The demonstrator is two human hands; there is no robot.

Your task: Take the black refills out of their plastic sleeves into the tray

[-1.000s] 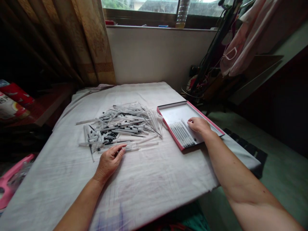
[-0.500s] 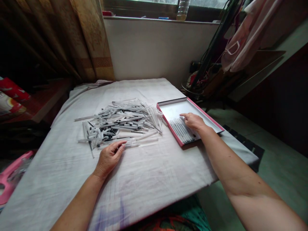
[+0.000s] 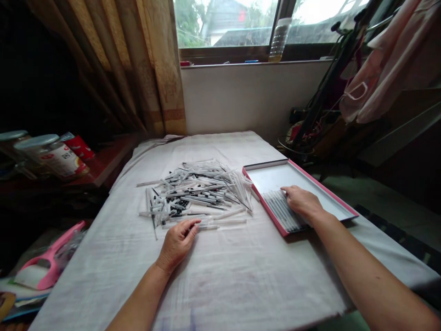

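Note:
A loose heap of clear pen barrels, dark refills and small black caps point(image 3: 196, 188) lies on the cloth-covered table. My left hand point(image 3: 179, 241) rests at the heap's near edge, thumb and forefinger closed around the end of a clear pen barrel point(image 3: 209, 227). To the right is a shallow pink-edged box point(image 3: 268, 217) with a white inside. A row of pens point(image 3: 280, 209) lies side by side along its left near part. My right hand point(image 3: 303, 202) lies over the right of this row, forefinger stretched out at the pens' far ends. Its other fingers are mostly hidden.
Jars point(image 3: 57, 156) and a red packet stand on a dark wooden surface at left, with a pink-handled item point(image 3: 51, 262) below. A curtain point(image 3: 151, 69), a window and a bottle point(image 3: 279, 40) are at the back. Pink cloth point(image 3: 375, 78) hangs at right.
The camera view has tilted up and to the left, showing more window and the jars. Both hands stay at about the same places by the heap and in the box.

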